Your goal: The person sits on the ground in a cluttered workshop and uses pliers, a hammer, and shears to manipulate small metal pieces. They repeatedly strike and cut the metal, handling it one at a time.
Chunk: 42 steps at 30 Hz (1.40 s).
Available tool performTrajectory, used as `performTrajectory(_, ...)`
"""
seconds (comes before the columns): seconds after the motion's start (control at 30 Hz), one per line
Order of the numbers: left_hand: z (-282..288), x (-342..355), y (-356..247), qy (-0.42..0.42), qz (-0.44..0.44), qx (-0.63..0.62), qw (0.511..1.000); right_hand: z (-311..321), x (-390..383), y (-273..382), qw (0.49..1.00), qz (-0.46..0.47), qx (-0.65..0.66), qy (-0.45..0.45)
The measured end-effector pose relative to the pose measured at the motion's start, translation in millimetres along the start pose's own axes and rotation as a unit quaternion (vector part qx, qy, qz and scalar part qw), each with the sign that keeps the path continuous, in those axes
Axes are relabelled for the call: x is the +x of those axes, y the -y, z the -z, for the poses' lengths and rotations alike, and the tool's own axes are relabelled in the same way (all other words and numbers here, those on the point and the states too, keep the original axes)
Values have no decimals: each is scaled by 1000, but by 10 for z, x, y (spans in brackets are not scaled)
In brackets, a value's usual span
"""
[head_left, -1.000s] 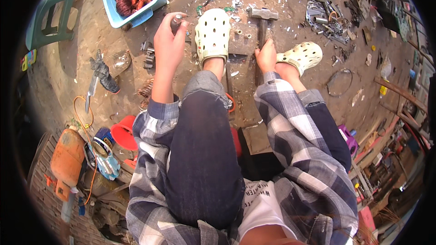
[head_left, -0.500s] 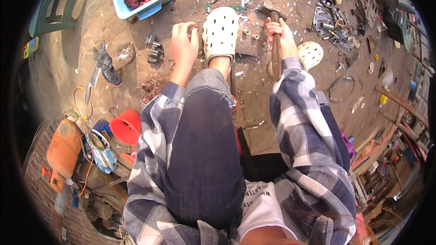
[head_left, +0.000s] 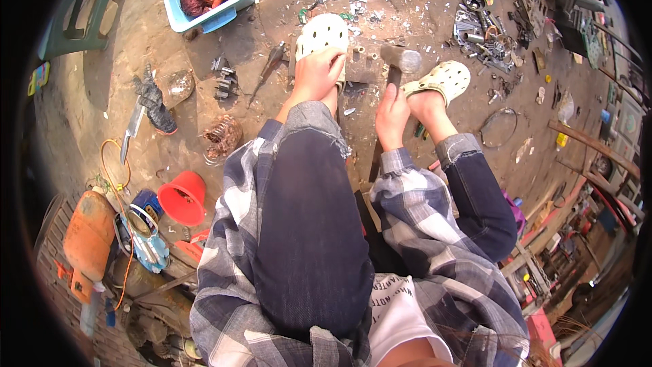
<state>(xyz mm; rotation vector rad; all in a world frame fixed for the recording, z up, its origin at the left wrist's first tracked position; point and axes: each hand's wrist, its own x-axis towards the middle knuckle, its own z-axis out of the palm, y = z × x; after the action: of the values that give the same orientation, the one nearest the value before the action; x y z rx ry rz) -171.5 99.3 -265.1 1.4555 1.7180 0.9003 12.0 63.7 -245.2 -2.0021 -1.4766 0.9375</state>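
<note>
My right hand (head_left: 392, 119) is closed around the wooden handle of a hammer (head_left: 402, 59), holding it close under the grey metal head. The hammer is between my two feet, beside the cream clog (head_left: 449, 81) on my right foot. My left hand (head_left: 316, 73) is over the cream clog (head_left: 322, 32) on my left foot, its fingers bent and drawn together toward the right. Whatever those fingers may hold is too small or hidden to make out. A dark pointed tool with a thick handle (head_left: 274, 58) lies on the ground left of that hand.
A blue tub (head_left: 238, 5) of reddish-brown wire coils is at the far left. Dark metal pieces (head_left: 225, 81), copper coils (head_left: 223, 137), a knife (head_left: 134, 126) and a grey glove (head_left: 157, 107) lie left. A red bucket (head_left: 183, 198) is nearer. Metal parts (head_left: 479, 37) are scattered at far right.
My left hand has moved right, over the left clog, uncovering the dark pointed tool. My right hand has come nearer and left with the hammer, its head now lower. My right leg shows more.
</note>
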Motion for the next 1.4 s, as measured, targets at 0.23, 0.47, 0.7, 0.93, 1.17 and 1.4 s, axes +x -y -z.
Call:
performTrajectory(0.23,-41,-39,69,-24,-4,16,1000,82,-13,147,982,-120,118,83)
performTrajectory(0.47,-1,-45,52,-21,5,6,1000,246,-3,447,984,116,129,-42)
performTrajectory(0.7,-55,-21,68,-33,-7,9,999,-227,142,-346,995,64,-82,8)
performTrajectory(0.93,-48,-28,55,-34,8,-13,999,301,5,596,981,28,194,-5)
performTrajectory(1.17,-52,-28,63,-28,7,16,999,640,35,621,960,-105,259,24)
performTrajectory(1.4,87,121,-65,114,-52,25,992,407,25,69,901,-297,314,-27)
